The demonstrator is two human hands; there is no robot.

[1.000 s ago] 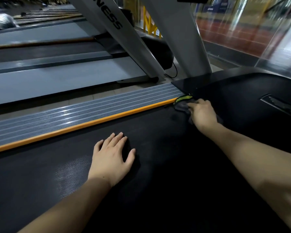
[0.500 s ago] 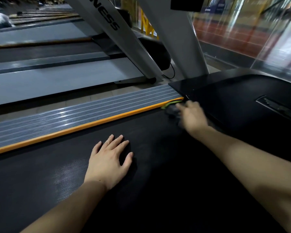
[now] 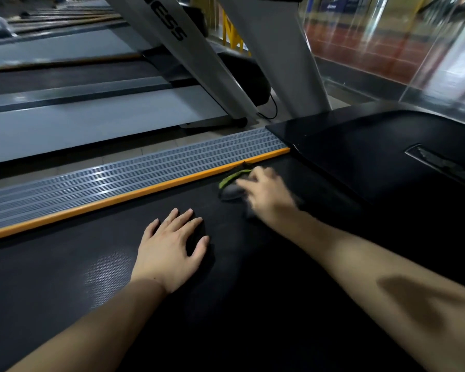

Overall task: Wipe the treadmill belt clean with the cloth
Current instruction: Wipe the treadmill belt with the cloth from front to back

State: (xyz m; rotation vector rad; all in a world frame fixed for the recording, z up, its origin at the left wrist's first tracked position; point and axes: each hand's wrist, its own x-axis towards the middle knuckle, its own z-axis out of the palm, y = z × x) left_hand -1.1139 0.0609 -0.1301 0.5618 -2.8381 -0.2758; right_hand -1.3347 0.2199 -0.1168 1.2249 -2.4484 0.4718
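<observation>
The black treadmill belt [image 3: 253, 304] fills the lower part of the view. My right hand [image 3: 266, 194], blurred by motion, presses a dark grey cloth with a green edge [image 3: 232, 183] onto the belt near its orange-trimmed left border. Most of the cloth is hidden under the hand. My left hand [image 3: 172, 251] lies flat on the belt, palm down and fingers spread, holding nothing.
A ribbed grey side rail [image 3: 118, 178] with an orange strip [image 3: 134, 194] runs along the belt's left. The black motor cover [image 3: 387, 157] rises beyond the right hand. Grey uprights [image 3: 274, 55], a neighbouring treadmill [image 3: 78, 130] and a glass wall [image 3: 387, 49] stand behind.
My right hand has slid the cloth along the belt's left edge, away from the motor cover and toward me. My left hand stays flat in place.
</observation>
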